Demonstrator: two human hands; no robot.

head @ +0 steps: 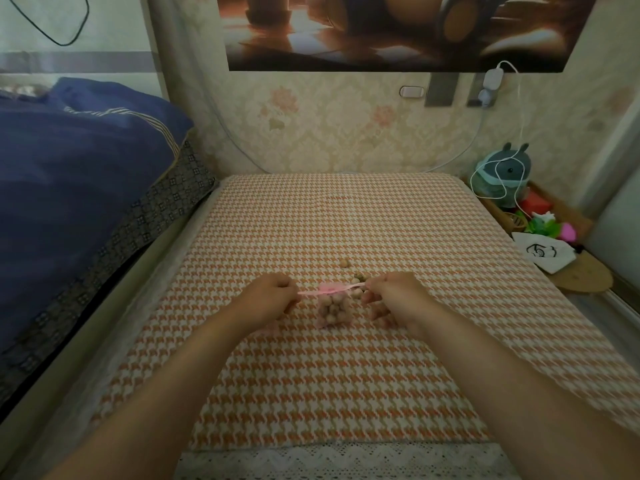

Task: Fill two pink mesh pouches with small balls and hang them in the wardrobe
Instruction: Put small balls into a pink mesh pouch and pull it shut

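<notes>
A pink mesh pouch (333, 311) full of small tan balls stands on the orange houndstooth table cover (346, 223). Its neck is gathered by a pink drawstring (311, 291) stretched out to both sides. My left hand (268, 297) pinches the left end of the string, and my right hand (394, 299) pinches the right end. A few loose balls (358, 277) lie just behind the pouch, with one more ball (344, 263) farther back. A bit of pink fabric (268, 328) shows under my left wrist.
A blue quilt (79, 174) is heaped on the bed at the left. At the right, a low shelf holds a teal plush toy (504, 174), colourful items and a white pouch (542, 252). A white cable (519, 133) hangs from a wall charger.
</notes>
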